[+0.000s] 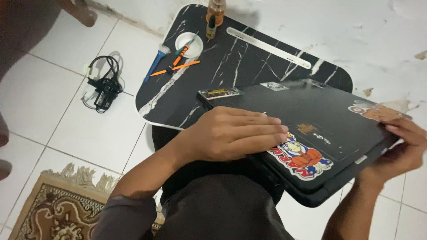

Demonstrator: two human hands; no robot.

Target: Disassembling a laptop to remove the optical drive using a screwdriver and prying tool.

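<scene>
The closed laptop [311,133] lies half on the lap table [231,66], overhanging the lap, so the left hand [231,135] presses flat, fingers extended, on its lid while the right hand [400,151] curls around its far corner to steady it.

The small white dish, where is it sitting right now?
In the head view the small white dish sits at the far left corner of the black marbled lap table, beside the orange-handled tools and left of the amber bottle.

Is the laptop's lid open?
No, the black laptop is closed, with the left hand lying flat on its stickered lid.
</scene>
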